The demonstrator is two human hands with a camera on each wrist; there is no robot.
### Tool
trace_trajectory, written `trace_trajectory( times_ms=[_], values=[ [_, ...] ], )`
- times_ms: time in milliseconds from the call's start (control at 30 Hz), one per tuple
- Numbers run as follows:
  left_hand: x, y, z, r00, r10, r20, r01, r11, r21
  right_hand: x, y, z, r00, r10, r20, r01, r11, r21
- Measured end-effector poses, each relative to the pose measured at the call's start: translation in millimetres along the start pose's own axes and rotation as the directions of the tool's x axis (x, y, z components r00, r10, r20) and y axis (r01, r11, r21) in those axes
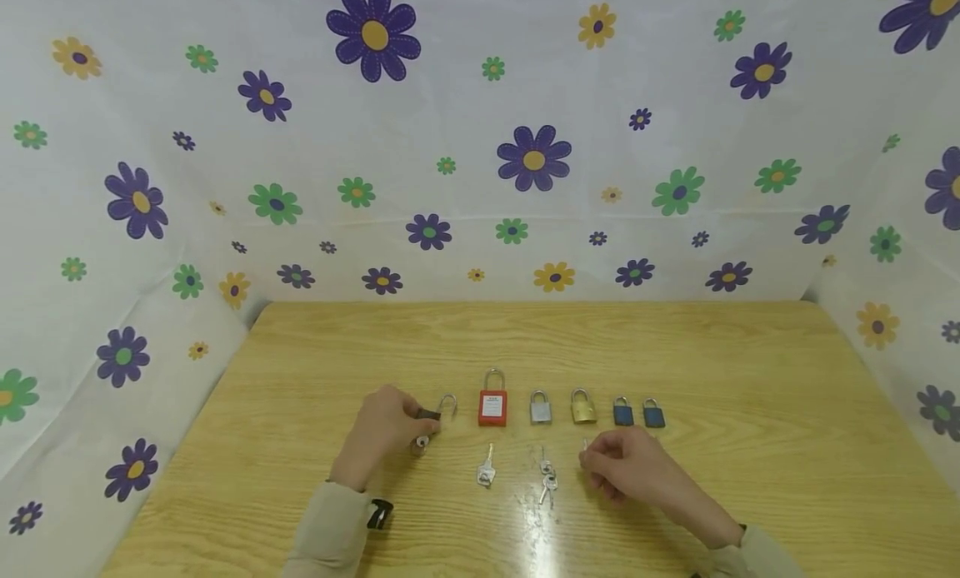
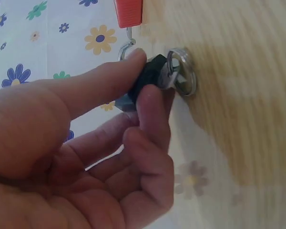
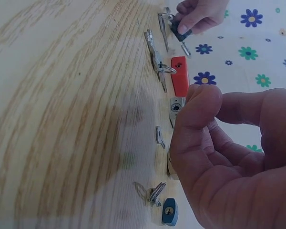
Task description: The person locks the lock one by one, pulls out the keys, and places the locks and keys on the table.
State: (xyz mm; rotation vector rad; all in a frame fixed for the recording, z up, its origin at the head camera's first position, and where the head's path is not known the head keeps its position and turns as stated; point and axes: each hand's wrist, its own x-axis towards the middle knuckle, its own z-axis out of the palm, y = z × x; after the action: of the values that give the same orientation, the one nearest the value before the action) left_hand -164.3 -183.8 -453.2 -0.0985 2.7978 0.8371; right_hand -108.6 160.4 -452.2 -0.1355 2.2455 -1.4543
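My left hand (image 1: 385, 428) pinches a small dark padlock (image 2: 150, 78) between thumb and fingers. Its shackle (image 1: 448, 405) stands open. A key with a ring (image 2: 181, 71) sits at the padlock's lower end. My right hand (image 1: 626, 468) hovers over the table with its fingers loosely curled and thumb near the index finger; nothing shows between them. Just beyond those fingertips lies a key (image 3: 159, 137). To the right of the dark padlock, a row holds a red padlock (image 1: 492, 407), a silver padlock (image 1: 540, 407), a brass padlock (image 1: 582, 406) and two blue padlocks (image 1: 653, 414).
On the wooden table (image 1: 360, 336), a key (image 1: 486, 470) lies in front of the red padlock. More keys (image 1: 548, 478) lie before the silver one. Ringed keys (image 3: 156, 194) lie near a blue padlock. A flowered white sheet (image 1: 450, 128) rises behind the table and at both sides.
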Motion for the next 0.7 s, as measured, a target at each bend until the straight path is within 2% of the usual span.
trace_trajectory(
  times_ms=[167,267,333,433,567,633,700],
  values=[
    [-0.1,-0.7,1.2,1.0,0.019,-0.008,-0.019,0.998,-0.06,1.1,0.3,-0.6,1.0,0.0,-0.001,0.0,1.0,0.011],
    [-1.4,0.6,4.3,0.997,0.07,-0.035,-0.074,0.989,-0.129,1.7,-0.1,-2.3,1.0,-0.015,-0.005,0.016,1.0,0.002],
    [-2.3,2.9,6.3,0.993,0.105,-0.06,-0.115,0.975,-0.191,2.3,-1.1,-3.9,0.999,-0.033,-0.01,0.033,0.999,-0.007],
    [-4.9,8.4,8.6,0.986,0.135,-0.097,-0.158,0.939,-0.306,2.8,-4.7,-5.6,0.997,-0.069,-0.026,0.069,0.998,-0.01],
    [-10.2,17.5,11.5,0.977,0.184,-0.103,-0.211,0.863,-0.46,2.3,-14.1,-5.3,0.985,-0.158,-0.07,0.156,0.987,-0.037],
    [-13.6,21.8,13.1,0.969,0.229,-0.092,-0.244,0.828,-0.505,1.4,-19.7,-4.2,0.967,-0.234,-0.096,0.229,0.971,-0.065],
    [-16.5,25.5,15.1,0.962,0.262,-0.077,-0.263,0.811,-0.522,1.5,-24.8,-1.9,0.932,-0.338,-0.128,0.324,0.938,-0.122]
  ],
)
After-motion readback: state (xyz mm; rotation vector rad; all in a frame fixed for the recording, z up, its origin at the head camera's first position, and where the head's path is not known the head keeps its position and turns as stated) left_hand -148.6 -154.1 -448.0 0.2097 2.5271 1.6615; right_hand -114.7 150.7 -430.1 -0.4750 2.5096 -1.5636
